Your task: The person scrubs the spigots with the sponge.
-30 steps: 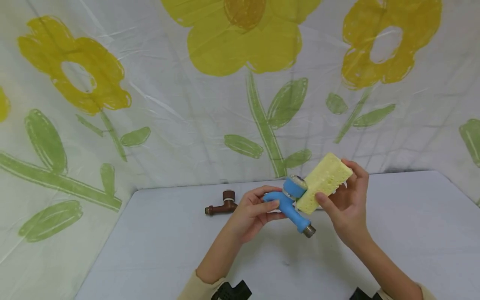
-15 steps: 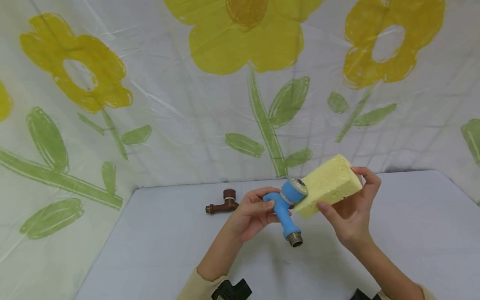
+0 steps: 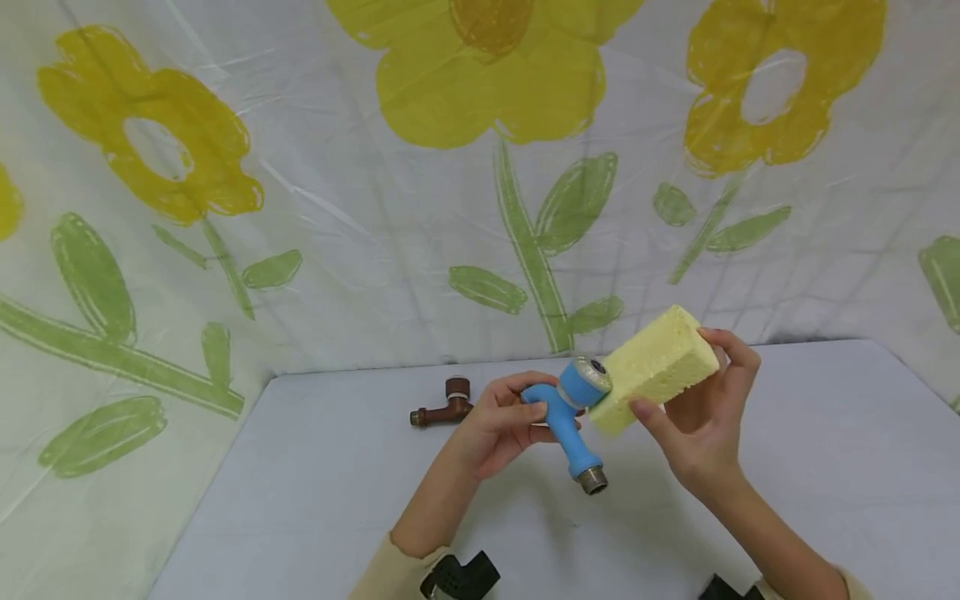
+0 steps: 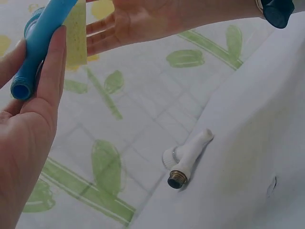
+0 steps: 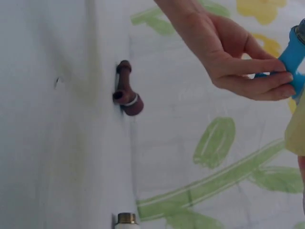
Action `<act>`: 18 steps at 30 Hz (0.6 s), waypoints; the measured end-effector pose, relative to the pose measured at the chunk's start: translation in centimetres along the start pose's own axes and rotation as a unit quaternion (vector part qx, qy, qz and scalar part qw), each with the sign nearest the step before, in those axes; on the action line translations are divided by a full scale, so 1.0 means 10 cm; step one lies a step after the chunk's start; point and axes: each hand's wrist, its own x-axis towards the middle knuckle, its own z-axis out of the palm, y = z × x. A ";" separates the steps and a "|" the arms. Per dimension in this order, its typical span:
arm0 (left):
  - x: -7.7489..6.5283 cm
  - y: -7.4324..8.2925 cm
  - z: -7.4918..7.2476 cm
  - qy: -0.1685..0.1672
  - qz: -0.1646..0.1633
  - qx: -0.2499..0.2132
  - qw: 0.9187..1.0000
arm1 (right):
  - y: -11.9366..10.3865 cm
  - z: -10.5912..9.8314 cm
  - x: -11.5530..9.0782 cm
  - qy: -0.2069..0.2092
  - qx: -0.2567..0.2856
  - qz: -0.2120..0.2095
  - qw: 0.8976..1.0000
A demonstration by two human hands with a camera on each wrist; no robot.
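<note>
In the head view my left hand (image 3: 487, 429) pinches a blue tap (image 3: 564, 421) by its spout side, thumb in front and fingers behind. The tap is held above the table, its threaded metal end (image 3: 592, 480) pointing down to the right. My right hand (image 3: 711, 425) grips a thick yellow sponge (image 3: 652, 367) between thumb and fingers. The sponge's left end lies against the tap's round handle, partly behind it. From the left wrist, the blue tap (image 4: 45, 43) shows its open end, and a strip of sponge (image 4: 76, 38) appears behind it.
A brown tap (image 3: 450, 407) lies on the white-covered table (image 3: 337, 500), behind and left of my left hand. A white tap (image 4: 188, 155) with a brass thread lies there too, hidden in the head view. A flower-printed curtain (image 3: 337, 208) rises along the table's back.
The blue tap has turned, its threaded end swinging left and down. My right hand has shifted slightly right and tilted the sponge, so more of its thick side shows. The last half second brings little movement.
</note>
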 end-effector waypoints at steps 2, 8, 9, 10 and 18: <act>0.00 0.01 0.00 -0.001 0.005 0.018 1.000 | 0.00 -0.02 0.02 -0.001 -0.013 0.002 1.000; 0.01 0.05 0.02 0.046 0.027 0.087 0.995 | -0.02 -0.02 0.04 -0.003 -0.060 -0.008 0.998; 0.01 0.06 0.03 0.057 0.032 0.100 0.993 | -0.02 -0.01 0.04 0.000 -0.075 -0.008 0.997; 0.01 0.07 0.05 0.068 0.035 0.115 0.990 | -0.02 -0.01 0.03 0.006 -0.092 -0.007 0.996; 0.03 0.11 0.19 0.142 0.068 0.291 0.944 | -0.04 0.03 0.01 0.053 -0.158 0.010 0.986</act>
